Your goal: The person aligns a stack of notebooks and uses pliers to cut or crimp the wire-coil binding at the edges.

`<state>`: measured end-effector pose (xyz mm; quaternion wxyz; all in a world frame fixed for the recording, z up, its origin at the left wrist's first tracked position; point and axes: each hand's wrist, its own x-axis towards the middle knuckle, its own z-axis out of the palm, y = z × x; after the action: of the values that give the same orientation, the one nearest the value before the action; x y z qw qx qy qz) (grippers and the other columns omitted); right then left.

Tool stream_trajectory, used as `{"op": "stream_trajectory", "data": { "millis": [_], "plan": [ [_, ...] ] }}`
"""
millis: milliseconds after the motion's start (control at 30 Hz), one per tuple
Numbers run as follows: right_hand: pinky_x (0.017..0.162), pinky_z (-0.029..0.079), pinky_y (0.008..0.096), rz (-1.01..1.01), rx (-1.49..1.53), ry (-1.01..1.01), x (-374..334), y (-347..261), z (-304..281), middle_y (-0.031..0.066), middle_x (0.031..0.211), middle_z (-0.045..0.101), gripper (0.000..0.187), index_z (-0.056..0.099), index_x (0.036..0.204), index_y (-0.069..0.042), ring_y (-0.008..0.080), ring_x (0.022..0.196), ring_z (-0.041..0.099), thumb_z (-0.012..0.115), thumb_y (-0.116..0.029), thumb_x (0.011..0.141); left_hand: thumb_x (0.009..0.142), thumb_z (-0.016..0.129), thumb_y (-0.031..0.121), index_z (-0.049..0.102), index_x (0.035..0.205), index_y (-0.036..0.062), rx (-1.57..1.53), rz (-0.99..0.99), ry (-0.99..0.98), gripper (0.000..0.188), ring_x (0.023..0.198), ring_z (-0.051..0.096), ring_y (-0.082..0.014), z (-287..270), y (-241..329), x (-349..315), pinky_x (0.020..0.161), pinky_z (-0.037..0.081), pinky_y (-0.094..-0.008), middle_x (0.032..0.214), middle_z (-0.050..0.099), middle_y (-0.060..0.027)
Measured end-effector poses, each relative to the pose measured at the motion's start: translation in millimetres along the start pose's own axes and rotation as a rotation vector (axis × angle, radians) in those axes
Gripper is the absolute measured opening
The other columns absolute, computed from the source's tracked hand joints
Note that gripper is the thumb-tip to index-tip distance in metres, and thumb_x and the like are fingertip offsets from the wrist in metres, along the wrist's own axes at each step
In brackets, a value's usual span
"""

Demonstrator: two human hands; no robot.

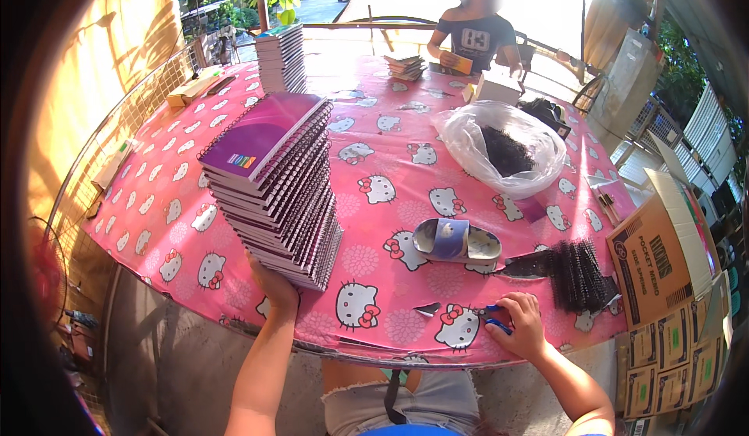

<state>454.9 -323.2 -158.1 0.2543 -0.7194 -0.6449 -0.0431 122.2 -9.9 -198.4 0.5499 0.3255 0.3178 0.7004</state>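
A tall, slightly leaning stack of purple spiral-bound notebooks (269,136) stands on the left half of the table. My left hand (273,284) lies against the lower left side of this stack, fingers stretched along it and partly hidden. By the near edge on the right, my right hand (524,324) is closed round small blue-handled pliers (496,320), which rest on the tablecloth. A bundle of black plastic binding coils (577,276) lies just beyond that hand. Between stack and coils sits a blue slide sandal (456,242). A small dark pointed scrap (427,310) is near the pliers.
A pink patterned cloth (374,218) covers the table. A clear plastic bag (468,151) holds more black coils. Another notebook stack (281,58) stands far left. Cardboard boxes (659,241) flank the right edge. Across the table a person (474,34) handles a small yellow booklet.
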Motion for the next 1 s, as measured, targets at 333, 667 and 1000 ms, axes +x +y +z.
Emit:
{"op": "stream_trajectory", "data": {
  "millis": [333,667,1000],
  "plan": [
    [0.097,0.039,0.0483,0.004,0.030,0.025,-2.0,10.7,6.1,0.0169,0.114,0.057,0.053,0.057,0.117,-0.006,0.0374,0.110,0.052,0.077,-0.030,0.075,0.103,0.033,0.035,0.054,0.121,-0.0041,0.229,0.078,0.041,0.048,0.104,0.056,-0.0220,-28.1,-14.5,21.1,0.093,0.048,-0.0383,0.118,0.058,-0.0113],
    [0.101,0.034,0.0462,-0.001,0.126,0.029,-9.8,18.8,6.0,0.0129,0.118,0.057,0.051,0.060,0.116,-0.008,0.0316,0.116,0.052,0.073,-0.042,0.079,0.100,0.036,0.030,0.058,0.116,-0.0032,0.378,0.091,-0.033,0.043,0.098,0.057,-0.0188,-21.9,-3.2,23.8,0.086,0.050,-0.0347,0.113,0.058,-0.0087],
    [0.101,0.035,0.0475,0.008,0.101,0.026,-7.3,14.1,2.1,0.0132,0.115,0.058,0.052,0.061,0.115,-0.008,0.0328,0.112,0.054,0.076,-0.040,0.077,0.102,0.030,0.041,0.054,0.124,-0.0037,0.215,0.035,0.094,0.056,0.108,0.055,-0.0221,-10.3,-4.2,10.9,0.094,0.046,-0.0368,0.122,0.056,-0.0108]
  ]
}}
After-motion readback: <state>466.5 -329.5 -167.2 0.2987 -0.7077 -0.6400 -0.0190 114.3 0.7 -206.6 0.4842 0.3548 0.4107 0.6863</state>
